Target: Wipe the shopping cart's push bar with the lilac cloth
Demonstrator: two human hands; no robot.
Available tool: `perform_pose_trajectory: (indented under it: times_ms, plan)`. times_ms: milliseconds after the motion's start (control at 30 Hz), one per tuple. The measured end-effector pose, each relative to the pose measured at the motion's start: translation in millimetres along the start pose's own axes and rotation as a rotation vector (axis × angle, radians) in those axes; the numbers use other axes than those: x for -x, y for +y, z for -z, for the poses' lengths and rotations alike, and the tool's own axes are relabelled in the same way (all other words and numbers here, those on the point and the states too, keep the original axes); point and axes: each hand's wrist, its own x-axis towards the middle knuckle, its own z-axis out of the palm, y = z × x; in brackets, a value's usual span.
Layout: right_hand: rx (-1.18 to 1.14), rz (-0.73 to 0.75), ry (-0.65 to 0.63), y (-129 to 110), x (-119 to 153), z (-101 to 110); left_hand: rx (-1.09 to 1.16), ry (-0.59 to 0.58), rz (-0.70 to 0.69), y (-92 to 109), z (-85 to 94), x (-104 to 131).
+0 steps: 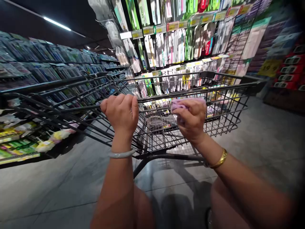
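A black wire shopping cart (221,127) stands in front of me. My left hand (121,111) is wrapped around a bar along its near edge. Bunched in my closed right hand (193,121) is a pinkish-purple cloth (201,101), part of it showing above the fingers. That hand is at the near rim of the cart, right of my left hand; whether the cloth touches the bar I cannot tell. Some packaged goods, hard to make out, show through the wire in the basket.
A lit rack of hanging packaged goods (164,47) rises behind the cart. Stocked shelves (54,66) run along the left, with lower goods (21,140) near the floor. Red boxes (289,68) are stacked at the right. Grey tiled floor (73,181) lies below.
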Motion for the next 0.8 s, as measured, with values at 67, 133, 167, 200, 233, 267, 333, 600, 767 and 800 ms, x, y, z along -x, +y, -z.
perform_pose_trajectory:
  times_ms: [67, 133, 167, 200, 233, 267, 333, 600, 767, 800]
  plan:
    - [-0.024, 0.088, -0.137, -13.9, 14.6, -11.6, 0.019, 0.004, 0.012, -0.1, -0.5, 0.4]
    - [-0.056, 0.268, -0.299, -25.5, 27.5, -20.9, 0.020, 0.010, 0.014, 0.4, -0.2, 0.8]
    - [-0.069, 0.337, -0.350, -29.2, 31.5, -23.5, 0.016, 0.013, 0.010, 0.9, 0.2, 1.0]
    - [-0.079, 0.369, -0.367, -31.6, 33.3, -24.5, 0.008, 0.016, 0.003, 1.5, 0.5, 1.3]
    - [-0.089, 0.363, -0.347, -32.9, 33.0, -23.8, -0.001, 0.022, -0.002, 2.2, 0.7, 1.7]
    - [-0.099, 0.331, -0.305, -33.5, 30.7, -22.1, -0.007, 0.031, -0.004, 2.9, 0.6, 2.2]
    - [-0.117, 0.265, -0.210, -34.7, 23.7, -17.5, -0.005, 0.050, 0.001, 3.8, -0.2, 3.3]
    - [-0.092, 0.343, -0.463, -51.1, 36.6, -29.1, 0.181, 0.096, 0.006, 2.7, -0.5, 8.8]
    - [-0.157, 0.298, -0.518, -37.8, 29.2, -23.9, 0.242, 0.183, -0.028, 11.0, 7.0, 25.3]
    - [-0.168, 0.251, -0.546, -33.4, 25.1, -21.5, 0.250, 0.205, -0.027, 13.1, 8.1, 30.5]
